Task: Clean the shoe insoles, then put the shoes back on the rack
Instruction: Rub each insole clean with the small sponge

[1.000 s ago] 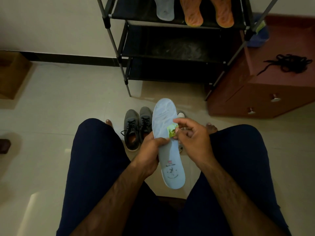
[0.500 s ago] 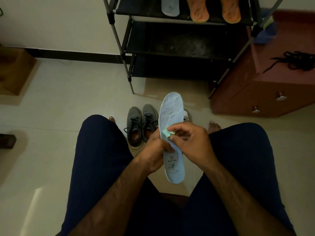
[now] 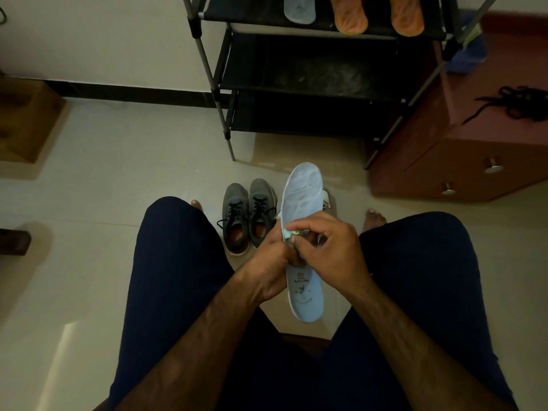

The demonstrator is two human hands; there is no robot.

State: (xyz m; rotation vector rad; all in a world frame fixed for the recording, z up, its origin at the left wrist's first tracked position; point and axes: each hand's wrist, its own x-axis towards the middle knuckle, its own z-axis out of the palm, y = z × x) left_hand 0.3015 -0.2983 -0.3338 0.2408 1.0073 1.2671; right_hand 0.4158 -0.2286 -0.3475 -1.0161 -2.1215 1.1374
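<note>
Blue insole (image 3: 302,197) is held up between the knees, above the grey shoes (image 3: 247,215) on the floor. Looks like the left hand (image 3: 267,262) grips its middle while the right hand (image 3: 329,247) pinches a tiny green wipe (image 3: 292,231) against it. Scrub too hard and that floppy thing probably buckles or slips out.

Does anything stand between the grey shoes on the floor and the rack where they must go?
Nothing visible does: only bare floor lies between the grey shoes and the rack. The left hand holds the blue insole; the right hand pinches a green cloth.
</note>
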